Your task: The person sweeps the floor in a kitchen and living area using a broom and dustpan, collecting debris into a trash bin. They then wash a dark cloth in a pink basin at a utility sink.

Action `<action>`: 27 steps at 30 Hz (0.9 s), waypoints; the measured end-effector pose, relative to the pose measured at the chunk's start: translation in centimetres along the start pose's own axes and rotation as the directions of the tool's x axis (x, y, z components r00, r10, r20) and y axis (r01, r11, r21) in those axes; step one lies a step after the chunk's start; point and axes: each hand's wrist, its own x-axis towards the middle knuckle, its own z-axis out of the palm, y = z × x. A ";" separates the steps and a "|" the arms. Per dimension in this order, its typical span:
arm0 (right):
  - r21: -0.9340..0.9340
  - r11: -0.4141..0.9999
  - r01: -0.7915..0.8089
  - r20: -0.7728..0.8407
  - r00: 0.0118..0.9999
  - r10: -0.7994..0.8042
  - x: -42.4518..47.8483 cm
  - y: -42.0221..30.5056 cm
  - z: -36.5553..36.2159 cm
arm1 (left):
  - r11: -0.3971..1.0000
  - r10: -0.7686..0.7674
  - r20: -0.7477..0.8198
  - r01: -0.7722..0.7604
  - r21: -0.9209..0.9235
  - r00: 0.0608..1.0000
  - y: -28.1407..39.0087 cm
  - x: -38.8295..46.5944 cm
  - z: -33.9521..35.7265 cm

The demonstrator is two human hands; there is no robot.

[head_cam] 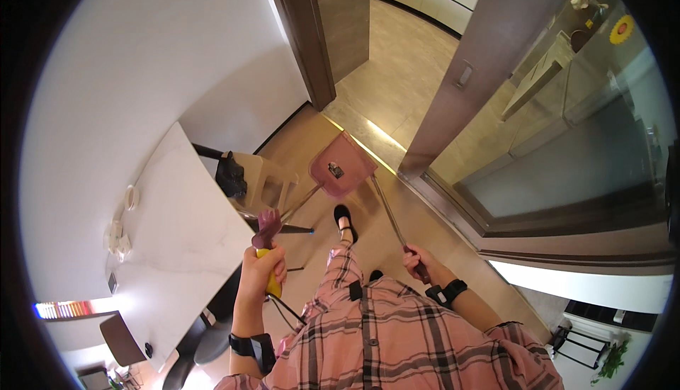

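My left hand (265,270) is closed around a yellow handle (274,282) and appears to hold a purple grip (267,228) along with it. From that purple grip a metal rod runs to a pink plastic dustpan (342,164), which is over the floor by the doorway and has a small dark patch or item in its middle. My right hand (417,264) grips the dark red end of a second metal rod (389,209), whose far end meets the dustpan's right corner. What that rod carries is hidden.
A white marble-look table (186,230) stands at the left, with a beige stool (263,177) bearing a black bag (231,175) beside it. Ahead lies a doorway with a metal threshold (382,135). A sliding door frame (478,66) with glass is at the right.
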 end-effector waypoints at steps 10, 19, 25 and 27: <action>0.132 0.991 0.019 -0.005 1.000 -0.018 5.7 -9.9 15.3 | 0.980 -0.104 0.087 0.087 0.179 0.991 9.8 19.5 0.8; -0.011 0.986 0.166 0.181 0.970 -0.161 11.3 -24.5 26.4 | 0.957 -0.161 0.214 0.099 0.273 0.964 17.0 31.9 3.5; 0.119 0.963 0.240 0.085 0.964 -0.251 16.4 -33.3 39.6 | 0.933 -0.186 0.263 0.086 0.349 0.947 21.5 40.5 6.2; -0.153 0.908 0.391 0.152 0.917 -0.369 19.4 -37.9 40.2 | 0.927 -0.187 0.250 0.087 0.365 0.950 23.3 42.9 8.4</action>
